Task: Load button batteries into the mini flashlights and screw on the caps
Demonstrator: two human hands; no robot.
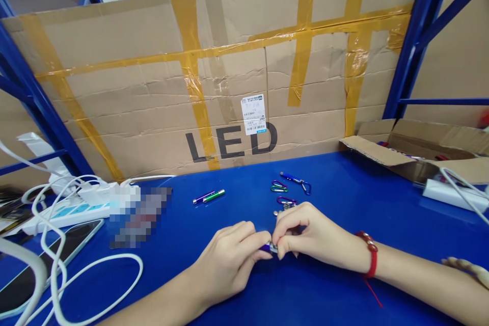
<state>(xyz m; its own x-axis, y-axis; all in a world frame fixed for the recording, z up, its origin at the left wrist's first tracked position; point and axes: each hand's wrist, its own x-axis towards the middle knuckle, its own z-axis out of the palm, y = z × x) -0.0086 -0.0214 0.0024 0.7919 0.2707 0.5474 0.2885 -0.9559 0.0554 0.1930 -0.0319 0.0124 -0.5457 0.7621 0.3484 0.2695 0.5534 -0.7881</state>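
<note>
near the worktop's front edge, left hand (229, 260) and right hand (309, 237) pinch one small purple metal keychain torch (268, 247), unfinished; two finished-looking slim torches (209, 196) lie beyond, toward the back edge.

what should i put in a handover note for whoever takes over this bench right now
Left hand: closed round the body of a small blue keychain torch, low over the blue table.
Right hand: fingertips pinched on the torch's silver end; red bracelet on the wrist.
Further back on the table: green torch beside a purple one, loose carabiner clips, another blue torch with clip.
Open cardboard box at right holds more pieces.
Done: cannot tell which are finished. Left: the one in hand.
</note>
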